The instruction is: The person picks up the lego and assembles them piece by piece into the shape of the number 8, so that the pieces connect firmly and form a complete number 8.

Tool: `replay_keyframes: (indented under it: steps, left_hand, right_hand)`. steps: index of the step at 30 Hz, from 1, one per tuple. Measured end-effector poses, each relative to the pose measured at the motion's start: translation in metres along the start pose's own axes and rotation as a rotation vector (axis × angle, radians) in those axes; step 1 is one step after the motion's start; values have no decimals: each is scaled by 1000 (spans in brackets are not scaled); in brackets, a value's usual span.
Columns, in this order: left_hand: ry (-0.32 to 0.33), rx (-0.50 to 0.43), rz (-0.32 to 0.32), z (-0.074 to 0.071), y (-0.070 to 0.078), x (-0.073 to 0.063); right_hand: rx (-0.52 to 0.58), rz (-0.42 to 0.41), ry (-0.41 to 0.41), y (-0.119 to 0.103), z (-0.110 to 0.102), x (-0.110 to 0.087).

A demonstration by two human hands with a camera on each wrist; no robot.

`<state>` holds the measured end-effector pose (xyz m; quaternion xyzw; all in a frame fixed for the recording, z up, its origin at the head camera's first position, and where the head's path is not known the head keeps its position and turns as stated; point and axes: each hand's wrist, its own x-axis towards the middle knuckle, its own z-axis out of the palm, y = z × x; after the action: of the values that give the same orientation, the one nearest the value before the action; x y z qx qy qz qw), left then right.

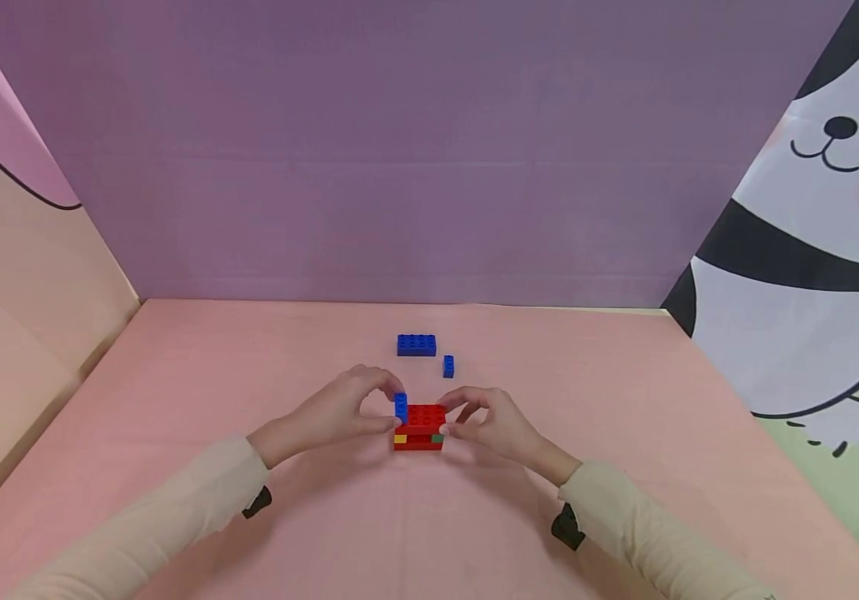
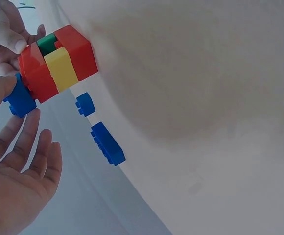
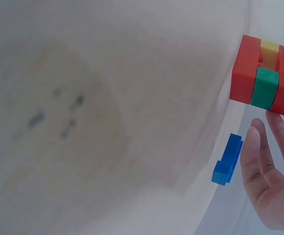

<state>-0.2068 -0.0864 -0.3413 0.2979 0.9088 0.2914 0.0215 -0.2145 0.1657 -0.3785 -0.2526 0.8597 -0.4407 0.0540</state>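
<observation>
A small stack of toy bricks sits on the pink table: a lower red brick (image 1: 418,447), a yellow brick (image 1: 401,438) and a green brick (image 1: 437,438) side by side with a gap between, and an upper red brick (image 1: 426,418) over them. My left hand (image 1: 347,408) pinches a narrow blue brick (image 1: 401,408) between thumb and fingers at the upper red brick's left end. Whether its studs are fully pressed together cannot be told. On the opposite side, my right hand (image 1: 492,423) holds the upper red brick's right end with thumb and fingertips.
Behind the stack lie a larger blue brick (image 1: 417,345) and a second narrow blue brick (image 1: 448,367). A purple panel (image 1: 399,167) rises at the table's back edge. Printed side panels stand left and right, one with a panda (image 1: 834,225).
</observation>
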Motion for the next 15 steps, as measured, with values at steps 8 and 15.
replay_keyframes:
  steps: [8,15]
  left_hand:
    - [2,-5,2,2,1,0]
    - [21,-37,-9,5,1,0]
  right_hand:
    - [3,8,0,1,0,-1]
    - [-3,4,6,0,0,-1]
